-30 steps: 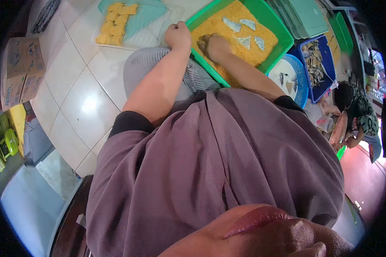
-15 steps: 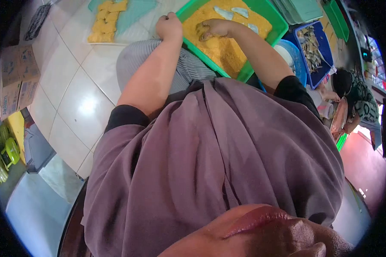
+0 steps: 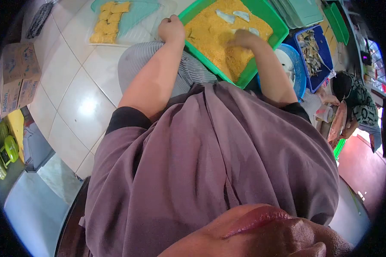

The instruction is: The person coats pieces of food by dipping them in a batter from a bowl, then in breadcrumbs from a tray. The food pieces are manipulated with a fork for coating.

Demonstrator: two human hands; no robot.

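A green tray [image 3: 192, 55] in front of me holds orange-yellow crumbs [image 3: 210, 38]. My right hand [image 3: 244, 40] is down in them, its fingers blurred and partly hidden. Just beyond it lie several pale, flat, silvery pieces [image 3: 225, 16]. My left hand [image 3: 171, 29] is closed, knuckles up, right at the tray's left rim; I cannot tell what its curled fingers hold. Left of that hand, several crumb-coated flat pieces [image 3: 109, 26] lie in rows in a clear plastic container [image 3: 135, 41].
Right of the tray stand a blue basin [image 3: 302, 85] and a dark blue crate [image 3: 317, 83] of fish-like pieces. Stacked pale-green containers [image 3: 302, 13] are behind. Another person [image 3: 364, 103] works at far right. A cardboard box [image 3: 19, 73] sits on the tiled floor [image 3: 75, 92] at left.
My right hand has moved right and slightly toward me through the crumbs. Where it was, the crumbs now show an uneven surface. My left hand stays by the rim.
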